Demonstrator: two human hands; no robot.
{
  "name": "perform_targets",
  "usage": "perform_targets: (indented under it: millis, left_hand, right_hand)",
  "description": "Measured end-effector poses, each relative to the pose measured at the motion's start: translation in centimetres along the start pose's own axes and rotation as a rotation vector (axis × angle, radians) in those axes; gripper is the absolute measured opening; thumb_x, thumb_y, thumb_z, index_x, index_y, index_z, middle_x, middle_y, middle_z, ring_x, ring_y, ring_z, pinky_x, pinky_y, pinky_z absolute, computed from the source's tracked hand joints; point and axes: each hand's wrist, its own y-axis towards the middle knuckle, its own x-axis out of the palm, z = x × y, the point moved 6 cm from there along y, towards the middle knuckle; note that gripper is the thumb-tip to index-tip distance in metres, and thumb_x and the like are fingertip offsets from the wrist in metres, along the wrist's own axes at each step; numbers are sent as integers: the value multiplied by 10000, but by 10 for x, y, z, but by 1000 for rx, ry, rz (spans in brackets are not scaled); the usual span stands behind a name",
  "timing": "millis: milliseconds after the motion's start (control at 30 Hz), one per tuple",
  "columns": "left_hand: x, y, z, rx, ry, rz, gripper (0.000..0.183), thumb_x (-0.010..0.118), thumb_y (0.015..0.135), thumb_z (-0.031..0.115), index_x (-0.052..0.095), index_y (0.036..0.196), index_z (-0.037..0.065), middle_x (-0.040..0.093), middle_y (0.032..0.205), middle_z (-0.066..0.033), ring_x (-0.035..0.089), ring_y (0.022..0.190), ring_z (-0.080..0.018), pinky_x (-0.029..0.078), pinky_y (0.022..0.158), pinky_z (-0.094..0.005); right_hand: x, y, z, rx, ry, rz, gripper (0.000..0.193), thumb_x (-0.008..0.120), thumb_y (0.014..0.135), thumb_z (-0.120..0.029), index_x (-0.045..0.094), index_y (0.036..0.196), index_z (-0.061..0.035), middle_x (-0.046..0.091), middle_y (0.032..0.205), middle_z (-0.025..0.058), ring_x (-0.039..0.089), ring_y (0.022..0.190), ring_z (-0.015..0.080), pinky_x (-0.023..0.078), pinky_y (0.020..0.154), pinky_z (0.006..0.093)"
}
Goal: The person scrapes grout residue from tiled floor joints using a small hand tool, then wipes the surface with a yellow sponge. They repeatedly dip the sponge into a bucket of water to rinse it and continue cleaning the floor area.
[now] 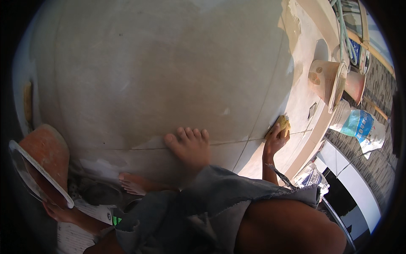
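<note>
A yellow sponge (pixel 284 123) is in my right hand (pixel 275 142), which is closed round it and presses it to the tiled floor (pixel 182 84) near a grout line at the right. Parts of the floor are wet and darker. At the lower left, my left hand (pixel 57 212) is at the rim of a tilted orange-red bucket (pixel 48 148). The fingers curl at that rim and are partly hidden by it. My bare feet (pixel 192 146) rest on the floor between the two hands.
Another dusty bucket (pixel 323 78) stands at the upper right, with a hose (pixel 344 36) behind it. A blue and white bag (pixel 363 127) lies farther right. A wooden-looking piece (pixel 28 101) is at the left edge. Printed cardboard or paper (pixel 76 235) lies below my left hand.
</note>
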Motion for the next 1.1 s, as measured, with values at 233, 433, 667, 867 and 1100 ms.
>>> perform_targets:
  millis: [233, 433, 667, 867, 1100]
  left_hand:
    - [-29, -14, 104, -613, -280, 45, 393, 671, 1026, 384, 732, 1356, 180, 631, 1474, -88, 619, 1361, -288, 531, 1119, -413]
    - [-32, -14, 103, -431, -27, 44, 373, 617, 1056, 384, 746, 1339, 178, 634, 1475, -61, 578, 1411, -259, 500, 1156, -424]
    - [-17, -26, 92, -507, -166, 48, 434, 477, 1123, 365, 678, 1433, 138, 618, 1496, -57, 580, 1400, -249, 501, 1146, -407]
    - [-31, -36, 74, -266, 100, 34, 402, 438, 1146, 282, 698, 1392, 98, 664, 1436, -103, 628, 1338, -249, 519, 1107, -388]
    - [-24, -35, 100, -521, -322, 121, 364, 530, 1108, 270, 724, 1336, 62, 693, 1411, -98, 660, 1290, -252, 506, 1112, -384]
  right_hand:
    - [50, 29, -124, -824, -272, 28, 518, 815, 910, -260, 716, 1390, -94, 467, 1543, 304, 486, 1371, 463, 374, 1150, 531]
    - [92, 98, -210, -660, -296, 119, 503, 754, 972, -427, 715, 1415, -192, 495, 1562, 228, 523, 1356, 459, 479, 1077, 571]
    - [103, 240, -259, -391, -198, 158, 660, 671, 967, -609, 683, 1465, -176, 589, 1491, 222, 552, 1325, 454, 406, 1118, 598]
    - [174, 119, -383, -1071, -301, -66, 565, 673, 997, -567, 682, 1470, -257, 492, 1598, 190, 498, 1390, 439, 368, 1150, 594]
    - [150, 240, -379, -412, -271, 60, 677, 645, 951, -678, 674, 1477, -252, 578, 1526, 214, 559, 1335, 473, 439, 1086, 628]
